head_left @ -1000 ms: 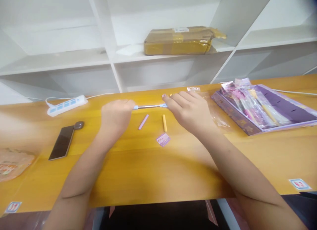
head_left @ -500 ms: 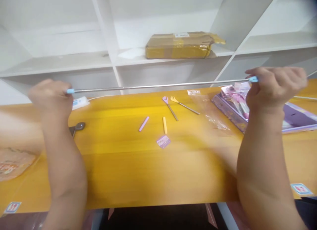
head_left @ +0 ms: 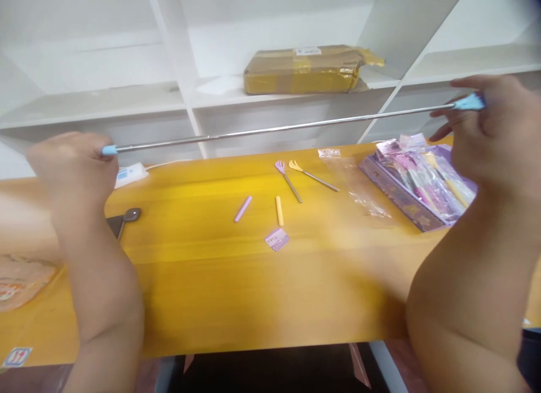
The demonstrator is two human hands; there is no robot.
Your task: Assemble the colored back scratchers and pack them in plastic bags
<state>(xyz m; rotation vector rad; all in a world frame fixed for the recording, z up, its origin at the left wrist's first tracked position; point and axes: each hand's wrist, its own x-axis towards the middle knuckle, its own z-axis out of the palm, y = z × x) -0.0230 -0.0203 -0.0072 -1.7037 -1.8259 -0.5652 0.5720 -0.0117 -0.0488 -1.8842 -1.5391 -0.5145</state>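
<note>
A long thin metal rod [head_left: 287, 127] with light blue ends stretches between my hands above the table. My left hand [head_left: 74, 162] is a fist around its left blue end. At the right, my right hand [head_left: 494, 128] grips the blue head, some fingers extended. On the table below lie a purple claw-headed piece [head_left: 289, 181] and a yellow claw-headed piece [head_left: 313, 176] with metal stems. Nearer are a purple handle [head_left: 243, 209], a yellow handle [head_left: 279, 211] and a small purple card [head_left: 276, 239].
A purple box [head_left: 406, 198] of wrapped items stands at the right beside clear plastic packaging [head_left: 366, 198]. A taped carton [head_left: 302, 71] sits on the white shelf. At the left are a white power strip [head_left: 131, 174], a dark object [head_left: 132, 214] and an orange bag [head_left: 23, 280].
My right hand has moved up and right with the blue head, whose wider part now shows. Its fingers have loosened somewhat. My left hand has shifted slightly left.
</note>
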